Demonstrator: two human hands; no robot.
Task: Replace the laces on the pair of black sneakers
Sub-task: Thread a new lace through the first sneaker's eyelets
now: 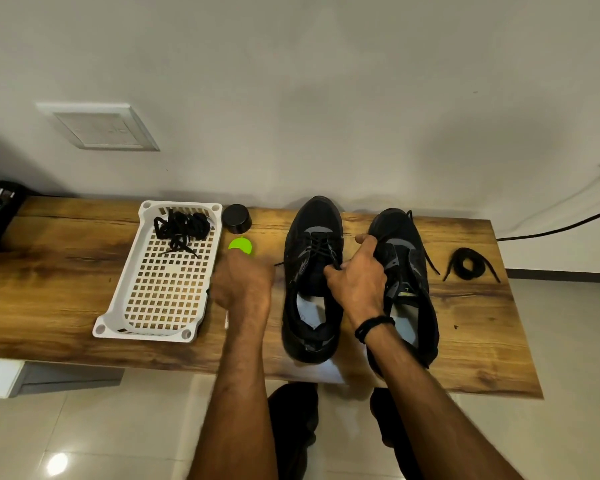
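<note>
Both forearms reach over the wooden table (465, 341), where the right hand (357, 275) pinches the left sneaker's (310, 282) lace (321, 249) beside the right sneaker (409, 271), while the blurred left hand (243, 282) looks loosely curled.

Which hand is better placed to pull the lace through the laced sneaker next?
The right hand: it already pinches the lace at the left sneaker. The left hand is blurred beside it.
</note>
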